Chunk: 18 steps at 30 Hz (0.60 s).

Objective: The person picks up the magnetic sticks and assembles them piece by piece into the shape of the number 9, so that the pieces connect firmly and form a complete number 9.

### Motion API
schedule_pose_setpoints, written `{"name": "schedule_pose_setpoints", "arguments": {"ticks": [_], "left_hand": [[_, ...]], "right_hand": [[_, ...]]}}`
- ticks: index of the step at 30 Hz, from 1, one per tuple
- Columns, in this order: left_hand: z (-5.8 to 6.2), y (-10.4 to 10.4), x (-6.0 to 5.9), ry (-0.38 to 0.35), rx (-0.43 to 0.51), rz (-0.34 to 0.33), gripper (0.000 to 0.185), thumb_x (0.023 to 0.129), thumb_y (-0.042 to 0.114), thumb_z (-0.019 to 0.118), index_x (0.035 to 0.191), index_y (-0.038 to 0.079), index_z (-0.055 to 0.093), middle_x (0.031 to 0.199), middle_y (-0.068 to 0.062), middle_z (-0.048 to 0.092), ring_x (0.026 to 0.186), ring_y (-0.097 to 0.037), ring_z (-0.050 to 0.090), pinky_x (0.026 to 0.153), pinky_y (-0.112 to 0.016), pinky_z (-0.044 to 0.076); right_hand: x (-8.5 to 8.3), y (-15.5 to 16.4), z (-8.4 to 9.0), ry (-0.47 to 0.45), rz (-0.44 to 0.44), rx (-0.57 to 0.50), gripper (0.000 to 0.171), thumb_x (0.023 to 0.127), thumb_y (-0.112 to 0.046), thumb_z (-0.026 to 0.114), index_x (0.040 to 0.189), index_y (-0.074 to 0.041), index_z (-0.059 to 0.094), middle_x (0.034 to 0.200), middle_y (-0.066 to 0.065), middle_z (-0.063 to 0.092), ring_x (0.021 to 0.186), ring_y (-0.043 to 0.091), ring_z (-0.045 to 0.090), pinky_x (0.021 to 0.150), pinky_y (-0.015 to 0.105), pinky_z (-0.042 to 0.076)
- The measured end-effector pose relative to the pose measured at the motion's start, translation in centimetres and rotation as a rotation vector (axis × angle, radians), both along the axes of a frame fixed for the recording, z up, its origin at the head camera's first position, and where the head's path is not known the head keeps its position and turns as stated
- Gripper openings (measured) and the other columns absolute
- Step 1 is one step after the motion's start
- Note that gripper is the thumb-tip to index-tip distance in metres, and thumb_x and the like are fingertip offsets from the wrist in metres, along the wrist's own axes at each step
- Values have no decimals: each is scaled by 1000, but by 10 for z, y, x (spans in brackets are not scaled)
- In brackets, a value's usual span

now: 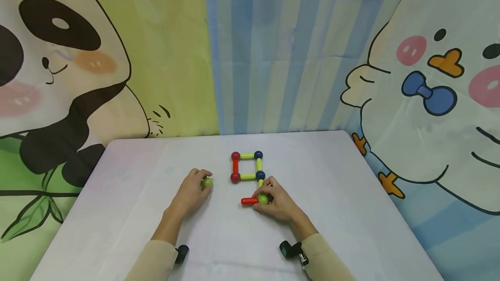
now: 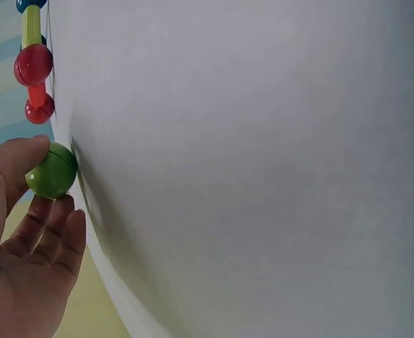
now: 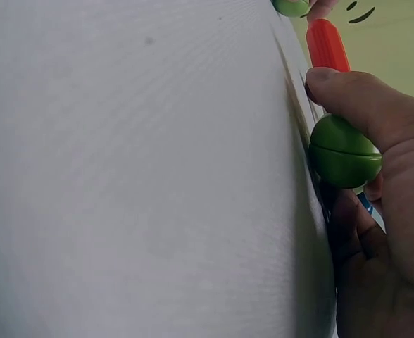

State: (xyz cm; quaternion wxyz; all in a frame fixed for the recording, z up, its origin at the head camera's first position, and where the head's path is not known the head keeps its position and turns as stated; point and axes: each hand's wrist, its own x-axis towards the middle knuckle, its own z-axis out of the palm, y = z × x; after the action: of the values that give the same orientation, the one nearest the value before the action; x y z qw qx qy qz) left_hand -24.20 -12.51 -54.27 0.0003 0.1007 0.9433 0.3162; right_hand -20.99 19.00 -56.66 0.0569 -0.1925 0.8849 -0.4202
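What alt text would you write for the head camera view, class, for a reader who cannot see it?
Two hands rest on a white table: the left hand holds a green ball, and the right hand holds another green ball joined to a red stick. Just beyond the hands lies a square frame of sticks and balls.
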Motion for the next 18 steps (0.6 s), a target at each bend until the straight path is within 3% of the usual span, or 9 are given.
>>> {"name": "schedule_pose_setpoints", "arguments": {"ticks": [9, 18], "left_hand": [[6, 6, 4, 19, 24, -75, 40, 92, 15, 76, 130, 11, 64, 116, -8, 63, 99, -21, 60, 92, -44, 51], [12, 16, 14, -111, 87, -100, 42, 92, 19, 78, 131, 14, 64, 112, 1, 66, 105, -19, 65, 93, -43, 55]], "right_hand": [[-4, 1, 4, 9, -1, 6, 20, 86, -29, 85, 103, -33, 75, 110, -2, 42, 98, 16, 48, 78, 25, 42], [-3, 1, 1, 45, 5, -3, 20, 85, -31, 86, 101, -31, 75, 107, 0, 44, 92, 15, 47, 74, 24, 42]]}}
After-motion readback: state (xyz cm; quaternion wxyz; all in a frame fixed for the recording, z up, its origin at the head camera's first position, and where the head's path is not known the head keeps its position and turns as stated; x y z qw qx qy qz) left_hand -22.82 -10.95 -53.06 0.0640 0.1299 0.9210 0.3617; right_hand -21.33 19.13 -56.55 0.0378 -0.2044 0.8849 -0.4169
